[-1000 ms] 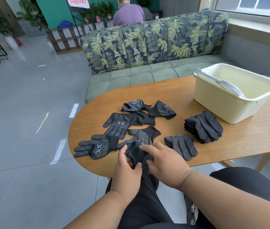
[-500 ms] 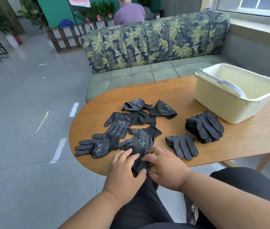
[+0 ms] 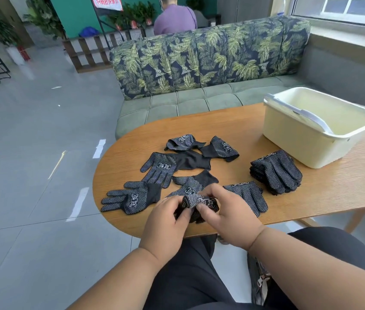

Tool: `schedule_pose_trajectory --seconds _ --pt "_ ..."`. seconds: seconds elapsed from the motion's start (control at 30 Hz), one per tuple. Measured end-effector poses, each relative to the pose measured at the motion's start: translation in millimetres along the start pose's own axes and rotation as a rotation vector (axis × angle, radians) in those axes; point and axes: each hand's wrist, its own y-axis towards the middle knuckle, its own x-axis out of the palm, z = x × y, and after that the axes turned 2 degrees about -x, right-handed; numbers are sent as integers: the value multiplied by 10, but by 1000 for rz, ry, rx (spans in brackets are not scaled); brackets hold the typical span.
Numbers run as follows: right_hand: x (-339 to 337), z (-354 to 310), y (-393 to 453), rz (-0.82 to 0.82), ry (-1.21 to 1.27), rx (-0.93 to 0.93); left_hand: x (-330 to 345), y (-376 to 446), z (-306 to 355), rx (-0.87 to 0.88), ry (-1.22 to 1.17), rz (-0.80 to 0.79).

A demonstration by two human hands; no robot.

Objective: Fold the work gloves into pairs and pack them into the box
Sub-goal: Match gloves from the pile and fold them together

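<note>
A folded black dotted glove bundle (image 3: 201,203) sits at the near edge of the wooden table (image 3: 324,198), held between both hands. My left hand (image 3: 165,222) pinches its left end and my right hand (image 3: 228,218) grips its right side. Several loose black gloves lie spread on the table, among them one flat at the left (image 3: 130,198) and one to the right of my hands (image 3: 248,194). A stack of gloves (image 3: 275,171) lies in front of the cream plastic box (image 3: 288,135), which looks empty.
A grey handle (image 3: 306,115) lies across the box's rim. Behind the table stands a green leaf-print sofa (image 3: 199,63). A person in purple (image 3: 174,19) sits beyond it. My dark-trousered legs are under the table edge. Grey tiled floor lies to the left.
The glove that lay pressed flat under both hands is now rolled into a compact bundle and lifted slightly, with both hands curled round it.
</note>
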Motion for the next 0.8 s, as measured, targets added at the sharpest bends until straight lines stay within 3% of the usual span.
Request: schedule_pose_trajectory --seconds 0.17,0.27,0.43,0.57,0.67,0.8 --pt "-249 -132 64 -38 165 54 -7 21 206 -162 -424 -132" --pt "-281 -91 67 -49 337 177 37 50 241 -212 -619 -200" --pt "-335 20 111 -222 706 412 77 111 162 -252 -729 -308" --pt "-374 108 121 -286 785 528 88 134 123 -286 -746 -322" --pt "-345 167 94 -223 897 629 82 160 128 -316 -731 -298" --pt "-342 214 99 -34 1041 739 156 277 35 -504 -828 -205"
